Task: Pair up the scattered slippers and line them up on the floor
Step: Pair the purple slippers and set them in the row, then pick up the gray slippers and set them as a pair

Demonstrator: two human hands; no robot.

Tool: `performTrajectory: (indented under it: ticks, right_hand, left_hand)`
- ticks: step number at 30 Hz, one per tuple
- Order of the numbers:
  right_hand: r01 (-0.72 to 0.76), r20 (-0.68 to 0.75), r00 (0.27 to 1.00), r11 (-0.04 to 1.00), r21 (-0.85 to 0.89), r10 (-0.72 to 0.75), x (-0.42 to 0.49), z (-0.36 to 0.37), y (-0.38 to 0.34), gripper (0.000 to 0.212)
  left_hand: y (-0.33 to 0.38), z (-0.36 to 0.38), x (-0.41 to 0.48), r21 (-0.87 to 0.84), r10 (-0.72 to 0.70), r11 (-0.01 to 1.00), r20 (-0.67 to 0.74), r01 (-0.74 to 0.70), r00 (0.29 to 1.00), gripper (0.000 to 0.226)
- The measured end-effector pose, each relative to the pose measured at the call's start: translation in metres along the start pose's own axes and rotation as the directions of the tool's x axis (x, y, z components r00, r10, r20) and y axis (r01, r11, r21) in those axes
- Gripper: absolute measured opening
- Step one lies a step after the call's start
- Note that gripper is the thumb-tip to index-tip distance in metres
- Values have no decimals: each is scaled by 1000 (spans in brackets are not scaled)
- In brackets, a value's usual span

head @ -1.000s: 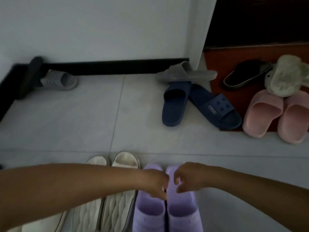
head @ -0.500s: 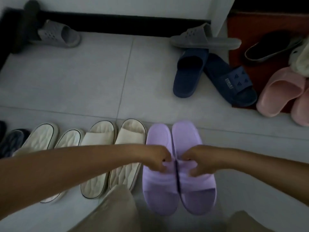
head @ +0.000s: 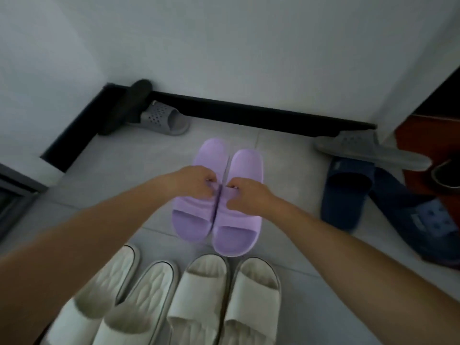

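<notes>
Two purple slippers are held side by side above the floor tiles, toes toward me. My left hand (head: 196, 183) grips the strap of the left purple slipper (head: 199, 220), and my right hand (head: 245, 195) grips the strap of the right purple slipper (head: 239, 235). Below them, two pairs of cream slippers (head: 199, 295) stand in a row on the floor. A grey perforated slipper (head: 164, 119) lies by the far corner, and its match (head: 368, 150) lies at the right wall. Two navy slippers (head: 348, 192) lie crossed at the right.
A black slipper (head: 127, 105) leans on the black skirting board (head: 249, 113) in the corner. A red mat (head: 433, 150) with a dark slipper (head: 448, 173) on it is at the right edge. A dark frame (head: 12, 195) stands at the left.
The view has tilted up and back. Both hands, still gripping the purple slippers, now hold them beyond the cream pairs instead of beside them in the row.
</notes>
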State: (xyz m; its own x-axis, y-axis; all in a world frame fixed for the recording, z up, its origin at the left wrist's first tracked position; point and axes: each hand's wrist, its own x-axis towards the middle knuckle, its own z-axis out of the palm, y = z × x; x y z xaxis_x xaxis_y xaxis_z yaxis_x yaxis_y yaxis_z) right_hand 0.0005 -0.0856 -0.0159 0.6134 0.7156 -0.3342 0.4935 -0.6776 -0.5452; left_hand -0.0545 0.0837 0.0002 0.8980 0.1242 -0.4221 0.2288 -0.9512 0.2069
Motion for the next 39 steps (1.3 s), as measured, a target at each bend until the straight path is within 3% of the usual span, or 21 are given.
performTrajectory:
  ticks: [8,11,13,17,25,29,31,33,39]
  right_hand:
    - [92,13,996,995,-42,-92,63,90,-61,42]
    - [105,43,993,994,21,-106,70,102,-63,43]
    - [131,40,990,985,117,-136,67,96,-55,46]
    - [133,11,991,986,97,-135,47,44,3,57]
    - [-190,23,980,969,-160,196,-41,-117,185,55]
    - [-246,-162,961,961,-125,225,-52,-161,252,48]
    - [-293,-345,899,956,-16,270,-42,-171,278,42]
    - [-342,-438,828,934,99,350,-27,-176,296,44]
    - [-286,-330,878,932,221,348,17,-167,306,47]
  left_hand:
    - [-106,35,-8,180,-180,970,95,161,979,31]
    - [-118,50,-9,61,-202,979,110,196,973,35]
    - [-110,53,-8,-35,-183,982,31,184,983,36]
    - [-61,38,4,-185,-99,980,-129,74,987,43]
    - [130,12,74,-340,124,927,-128,-161,984,44]
    - [219,5,111,-307,211,925,-81,-226,974,50]
    - [245,2,126,-269,209,938,-67,-220,976,49]
    - [259,-1,137,-236,171,955,-63,-181,983,49]
    - [255,-9,126,-260,-40,965,-61,23,997,50]
